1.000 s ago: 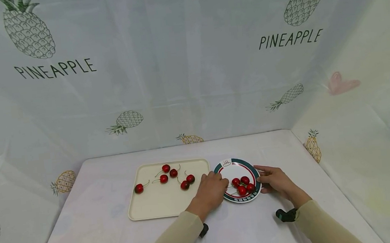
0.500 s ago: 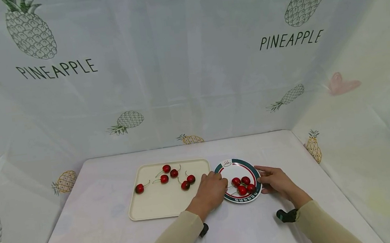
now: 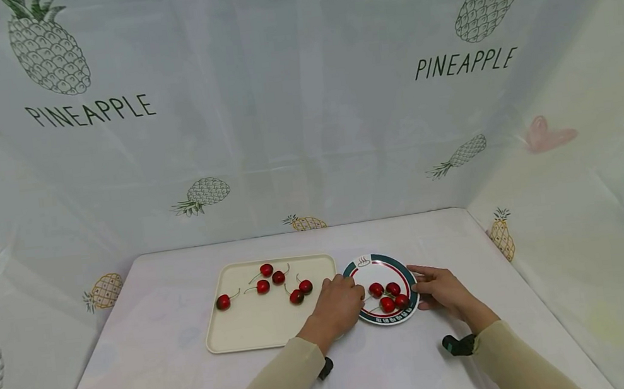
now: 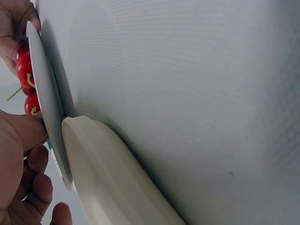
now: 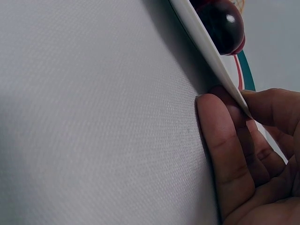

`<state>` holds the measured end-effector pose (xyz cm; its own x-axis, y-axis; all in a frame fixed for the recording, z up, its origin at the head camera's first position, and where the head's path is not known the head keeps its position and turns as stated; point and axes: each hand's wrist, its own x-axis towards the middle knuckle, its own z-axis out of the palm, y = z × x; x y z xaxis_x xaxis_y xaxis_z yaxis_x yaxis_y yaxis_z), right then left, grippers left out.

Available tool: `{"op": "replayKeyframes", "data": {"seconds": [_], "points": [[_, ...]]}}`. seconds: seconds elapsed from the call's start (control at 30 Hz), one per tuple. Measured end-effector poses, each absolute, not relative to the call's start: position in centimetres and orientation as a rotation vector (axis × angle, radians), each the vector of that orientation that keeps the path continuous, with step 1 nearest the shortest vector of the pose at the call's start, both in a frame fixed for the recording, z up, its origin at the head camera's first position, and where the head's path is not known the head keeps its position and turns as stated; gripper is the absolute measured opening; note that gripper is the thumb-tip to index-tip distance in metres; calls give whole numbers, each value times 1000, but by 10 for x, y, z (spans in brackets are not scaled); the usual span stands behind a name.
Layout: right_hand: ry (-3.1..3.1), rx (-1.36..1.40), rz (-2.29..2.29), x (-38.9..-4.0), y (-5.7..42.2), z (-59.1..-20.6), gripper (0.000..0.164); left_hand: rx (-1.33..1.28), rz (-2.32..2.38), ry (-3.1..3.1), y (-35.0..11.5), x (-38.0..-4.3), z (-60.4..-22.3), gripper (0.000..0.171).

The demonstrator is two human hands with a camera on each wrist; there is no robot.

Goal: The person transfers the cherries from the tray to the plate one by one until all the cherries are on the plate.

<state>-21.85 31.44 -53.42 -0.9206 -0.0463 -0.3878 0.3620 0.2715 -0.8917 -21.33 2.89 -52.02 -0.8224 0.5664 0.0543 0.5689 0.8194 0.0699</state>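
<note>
On the surface, right of the tray [image 3: 246, 328], my left hand [image 3: 338, 306] and right hand [image 3: 442, 290] pinched opposite rims of the plate [image 3: 374, 271], fingers curled under, with cherries [image 3: 389, 296] resting on it.

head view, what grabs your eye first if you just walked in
The red cherries: four on the round plate at the table's middle, which the left hand and right hand grip at opposite rims. Six more cherries lie scattered on the cream tray just left of the plate. Behind, a pale cloth printed with pineapples and the word PINEAPPLE fills the background.
</note>
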Motion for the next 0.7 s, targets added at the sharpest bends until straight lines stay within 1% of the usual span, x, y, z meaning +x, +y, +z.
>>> {"op": "replayKeyframes", "data": {"seconds": [0.2,0.43,0.7], "points": [[2218,286,-1681,-218,314,-535,57,-923,-140,-2977,28,-212,-517,24],[2221,295,-1682,-218,314,-534,58,-912,-191,-2937,23,-212,-518,23],[2224,314,-1679,-219,313,-535,58,-916,-180,-2882,2,-214,-511,22]]}}
